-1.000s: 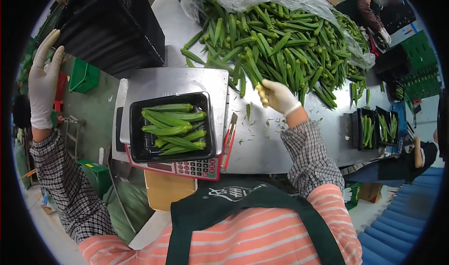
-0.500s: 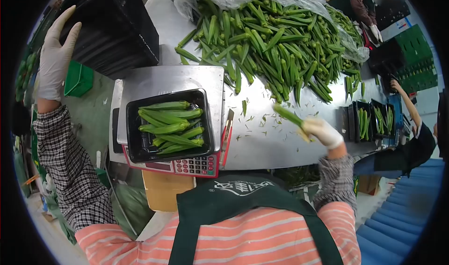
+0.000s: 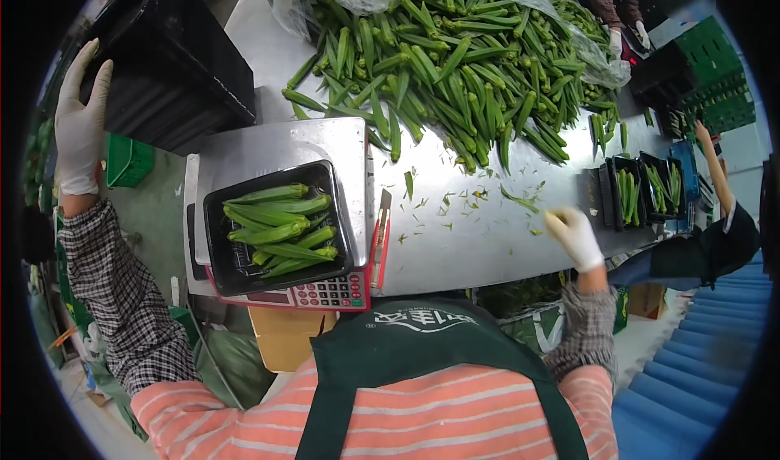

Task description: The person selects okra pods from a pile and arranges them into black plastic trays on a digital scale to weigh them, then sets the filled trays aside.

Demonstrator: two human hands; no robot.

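Up-left of our nearer right hand (image 3: 575, 239), its grip blurring past telling, we are seeing the okra heap (image 3: 455, 78), our left hand (image 3: 79, 139) spreading open at upper left.

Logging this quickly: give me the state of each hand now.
Left hand: open, fingers spread beside the black crate.
Right hand: blurred, fingers bent; whether it holds anything cannot be told.
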